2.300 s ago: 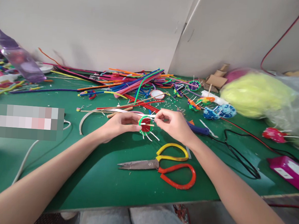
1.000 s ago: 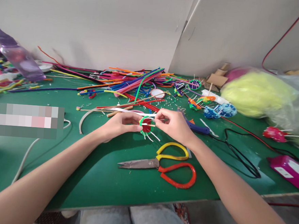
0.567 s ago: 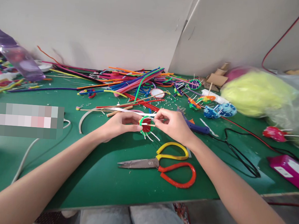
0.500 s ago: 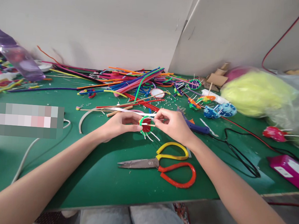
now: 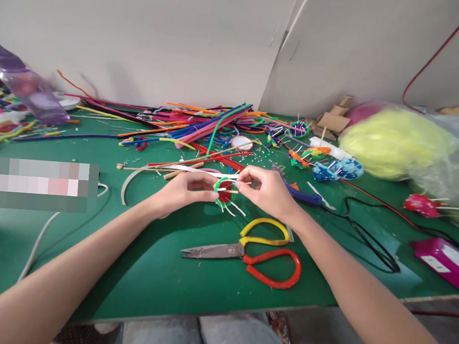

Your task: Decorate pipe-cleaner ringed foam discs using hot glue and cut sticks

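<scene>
My left hand (image 5: 186,192) pinches the left rim of a small round craft piece (image 5: 225,192), red inside with a green fuzzy edge. Thin white strands stick out around it, and a short wooden stick points from its middle to the right. Thumb and fingertips of my right hand (image 5: 258,187) are pinched together at the upper right side of the piece, on one of the white strands. Just below the hands lies a pair of scissors (image 5: 232,250) with one yellow and one red handle, blades pointing left and nearly closed.
Behind the hands lies a heap of coloured pipe cleaners (image 5: 217,124). Right of it are blue patterned craft pieces (image 5: 337,169), a blue tool (image 5: 304,195) with a black cord, a yellow bag (image 5: 396,142) and a magenta box (image 5: 445,263). A purple bottle (image 5: 31,87) leans at left.
My right fingertips have shifted slightly, leaving the tip of the wooden stick more in sight. My left hand and the craft piece stay where they were.
</scene>
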A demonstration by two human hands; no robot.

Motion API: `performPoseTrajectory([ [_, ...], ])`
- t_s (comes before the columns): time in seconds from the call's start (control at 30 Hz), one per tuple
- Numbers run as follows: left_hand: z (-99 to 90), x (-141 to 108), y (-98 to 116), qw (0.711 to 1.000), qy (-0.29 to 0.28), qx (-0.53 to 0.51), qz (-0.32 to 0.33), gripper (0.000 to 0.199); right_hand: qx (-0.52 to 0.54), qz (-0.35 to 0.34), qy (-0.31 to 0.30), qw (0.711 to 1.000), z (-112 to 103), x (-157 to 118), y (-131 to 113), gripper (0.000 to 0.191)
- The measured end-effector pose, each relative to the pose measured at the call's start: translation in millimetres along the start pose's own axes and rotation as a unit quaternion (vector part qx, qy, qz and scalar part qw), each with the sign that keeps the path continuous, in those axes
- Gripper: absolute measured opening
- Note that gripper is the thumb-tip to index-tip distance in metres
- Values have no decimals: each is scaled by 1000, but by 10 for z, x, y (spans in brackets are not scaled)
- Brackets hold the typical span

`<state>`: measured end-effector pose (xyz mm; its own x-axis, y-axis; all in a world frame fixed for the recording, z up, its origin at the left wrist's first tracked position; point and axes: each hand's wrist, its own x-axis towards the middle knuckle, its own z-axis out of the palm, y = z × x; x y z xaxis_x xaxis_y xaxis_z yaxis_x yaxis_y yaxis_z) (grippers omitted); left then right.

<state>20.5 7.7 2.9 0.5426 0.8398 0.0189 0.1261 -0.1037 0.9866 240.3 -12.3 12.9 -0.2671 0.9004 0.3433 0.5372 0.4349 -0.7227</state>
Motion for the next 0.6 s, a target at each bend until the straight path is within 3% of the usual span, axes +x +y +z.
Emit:
performPoseTrajectory([
  [0.6,-23,-3,-23,1000,-8,2,0,37,6,-8,-7,1000,5,-2,-17,10],
])
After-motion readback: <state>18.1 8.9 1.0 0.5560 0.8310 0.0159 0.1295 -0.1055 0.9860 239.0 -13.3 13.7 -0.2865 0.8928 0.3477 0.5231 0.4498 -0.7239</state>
